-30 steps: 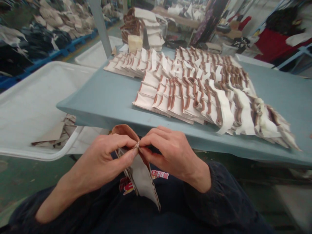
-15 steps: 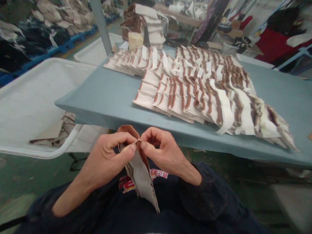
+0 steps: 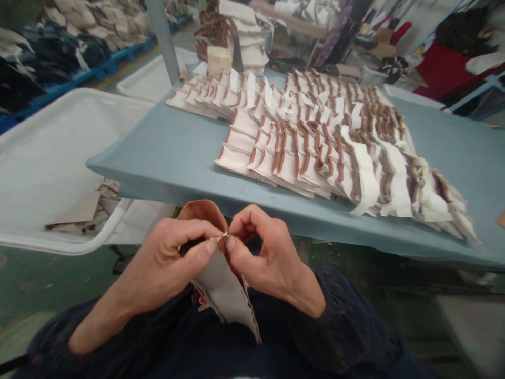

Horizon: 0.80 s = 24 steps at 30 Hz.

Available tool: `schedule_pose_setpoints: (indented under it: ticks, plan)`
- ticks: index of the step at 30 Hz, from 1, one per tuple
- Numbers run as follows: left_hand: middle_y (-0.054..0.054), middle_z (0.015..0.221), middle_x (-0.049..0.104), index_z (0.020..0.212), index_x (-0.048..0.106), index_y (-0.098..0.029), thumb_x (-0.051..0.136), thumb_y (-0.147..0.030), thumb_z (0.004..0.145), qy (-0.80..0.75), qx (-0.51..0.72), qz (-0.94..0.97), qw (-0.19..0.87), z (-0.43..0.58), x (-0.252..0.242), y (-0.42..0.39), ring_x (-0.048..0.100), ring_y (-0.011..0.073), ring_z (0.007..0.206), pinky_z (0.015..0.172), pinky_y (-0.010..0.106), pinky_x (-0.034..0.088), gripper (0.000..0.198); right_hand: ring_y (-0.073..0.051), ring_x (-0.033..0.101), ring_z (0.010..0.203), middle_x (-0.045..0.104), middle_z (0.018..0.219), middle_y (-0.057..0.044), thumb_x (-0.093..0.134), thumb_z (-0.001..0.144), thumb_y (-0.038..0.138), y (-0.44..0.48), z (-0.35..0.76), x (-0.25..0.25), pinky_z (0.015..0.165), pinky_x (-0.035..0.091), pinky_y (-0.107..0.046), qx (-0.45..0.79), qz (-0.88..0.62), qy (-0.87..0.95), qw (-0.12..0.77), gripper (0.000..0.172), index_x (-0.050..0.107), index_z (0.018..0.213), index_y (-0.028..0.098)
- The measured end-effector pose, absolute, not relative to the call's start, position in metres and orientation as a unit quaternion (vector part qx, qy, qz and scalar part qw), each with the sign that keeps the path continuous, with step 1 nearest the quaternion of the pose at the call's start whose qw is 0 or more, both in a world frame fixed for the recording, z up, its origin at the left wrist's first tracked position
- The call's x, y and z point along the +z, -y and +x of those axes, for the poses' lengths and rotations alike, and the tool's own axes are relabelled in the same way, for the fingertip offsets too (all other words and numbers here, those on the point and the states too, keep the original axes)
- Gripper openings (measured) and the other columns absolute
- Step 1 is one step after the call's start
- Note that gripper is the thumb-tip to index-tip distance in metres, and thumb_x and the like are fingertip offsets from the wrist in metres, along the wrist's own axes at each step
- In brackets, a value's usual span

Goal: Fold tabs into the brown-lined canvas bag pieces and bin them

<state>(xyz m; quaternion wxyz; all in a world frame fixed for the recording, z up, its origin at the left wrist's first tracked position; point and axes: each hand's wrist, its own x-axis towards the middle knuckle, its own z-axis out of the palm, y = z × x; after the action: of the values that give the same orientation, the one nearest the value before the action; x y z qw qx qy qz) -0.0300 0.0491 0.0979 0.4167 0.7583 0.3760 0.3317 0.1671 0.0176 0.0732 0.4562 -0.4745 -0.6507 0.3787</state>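
At the far left, flat scraps (image 3: 79, 210) are held in a white bin (image 3: 43, 152), beside which the surface (image 3: 158, 142) is spread with blue-grey cover. In front of the surface's near edge, the upper edge of a folded cloth piece (image 3: 224, 289) is pinched between thumb and forefinger of the left hand (image 3: 169, 258). The piece is suspended before the body, pale side outward, and its brown inner side (image 3: 201, 210) is bowed into a loop behind the fingers; compared with half a second ago, that loop is opened wider. At the same edge, a small pale bit is gripped by the right hand (image 3: 272, 252), whose fingers, stretched out a second ago, are now curled in. Whether it is thread or fabric cannot be told. By this, the work appears to be kept on that one spot, with the piece not yet released. Farther right, rows of similar pieces (image 3: 288, 152), some overlaid by white strips (image 3: 365, 173), are left unmoved.
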Motion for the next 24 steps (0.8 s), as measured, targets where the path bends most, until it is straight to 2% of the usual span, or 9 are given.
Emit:
schedule_pose_setpoints:
  ticks: [3,6,10,15,20,24]
  plan:
    - [-0.005,0.069,0.081,0.073,0.084,-0.023,0.065,-0.022,0.092,-0.379,0.349,0.740,0.432,-0.031,0.097,-0.048,0.073,0.0108,0.060,0.059,0.013,0.051,0.026,-0.011,0.066,0.061,0.074,0.074,0.003,0.066,0.092,0.021,-0.016,0.168,0.067,0.061,0.050,-0.023,0.273,-0.448,0.709,0.472,0.002,0.065,0.094,0.022]
    - [-0.005,0.067,0.080,0.073,0.084,-0.024,0.066,-0.023,0.092,-0.380,0.349,0.731,0.446,-0.032,0.097,-0.048,0.072,0.0113,0.059,0.058,0.013,0.051,0.026,-0.011,0.068,0.061,0.076,0.075,0.002,0.067,0.095,0.018,-0.016,0.170,0.064,0.061,0.051,-0.023,0.239,-0.421,0.736,0.472,0.005,0.067,0.099,0.022]
    - [-0.003,0.072,0.082,0.074,0.085,-0.024,0.067,-0.025,0.093,-0.372,0.339,0.716,0.484,-0.034,0.096,-0.046,0.074,0.0131,0.062,0.060,0.015,0.054,0.026,-0.011,0.068,0.059,0.075,0.073,0.003,0.066,0.095,0.020,-0.014,0.169,0.069,0.059,0.052,-0.022,0.288,-0.410,0.723,0.476,0.004,0.064,0.095,0.024]
    - [-0.001,0.067,0.078,0.073,0.085,-0.021,0.073,-0.029,0.087,-0.397,0.333,0.682,0.516,-0.034,0.094,-0.042,0.068,0.0139,0.055,0.051,0.017,0.050,0.020,-0.011,0.067,0.061,0.072,0.074,0.003,0.067,0.093,0.026,-0.010,0.165,0.078,0.056,0.049,-0.022,0.408,-0.437,0.651,0.466,0.006,0.062,0.092,0.024]
    - [-0.002,0.069,0.080,0.074,0.082,-0.020,0.065,-0.024,0.090,-0.388,0.341,0.723,0.459,-0.028,0.096,-0.039,0.072,0.0129,0.060,0.057,0.016,0.052,0.024,-0.012,0.065,0.062,0.068,0.074,0.004,0.068,0.090,0.031,-0.009,0.161,0.079,0.060,0.052,-0.024,0.471,-0.465,0.594,0.458,0.011,0.059,0.091,0.025]
    - [-0.004,0.064,0.075,0.073,0.076,-0.019,0.057,-0.020,0.091,-0.421,0.350,0.768,0.331,-0.018,0.096,-0.029,0.066,0.0108,0.055,0.056,0.019,0.048,0.026,-0.013,0.061,0.060,0.065,0.070,0.004,0.064,0.087,0.031,-0.009,0.158,0.076,0.060,0.050,-0.027,0.473,-0.491,0.567,0.461,0.009,0.058,0.087,0.024]
